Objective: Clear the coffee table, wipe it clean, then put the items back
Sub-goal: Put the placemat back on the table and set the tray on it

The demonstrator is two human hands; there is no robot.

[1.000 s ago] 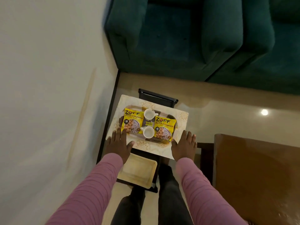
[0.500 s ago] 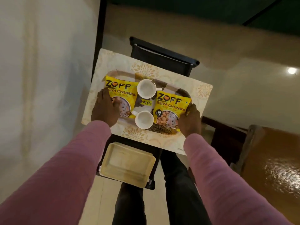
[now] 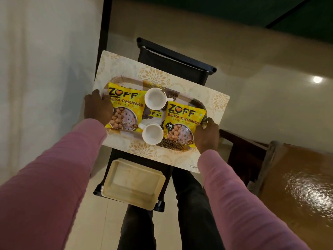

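A dark patterned oval tray (image 3: 180, 93) lies on a cream floral mat (image 3: 155, 76) that covers the small black coffee table (image 3: 173, 64). On the tray are two yellow soya chunk packets (image 3: 124, 103) (image 3: 182, 120) and two white cups (image 3: 155, 98) (image 3: 152, 133). My left hand (image 3: 98, 105) grips the tray's left end, over the left packet's corner. My right hand (image 3: 207, 134) grips the tray's right end beside the right packet.
A cream rectangular plastic lid or box (image 3: 133, 184) sits on the table's lower shelf, near my legs. A brown wooden table (image 3: 297, 186) stands to the right, a dark green sofa (image 3: 234, 11) at the top, a white wall (image 3: 45, 69) on the left.
My hands moved from the mat's near edge onto the two ends of the tray and closed on it. My head came closer and lower over the table.
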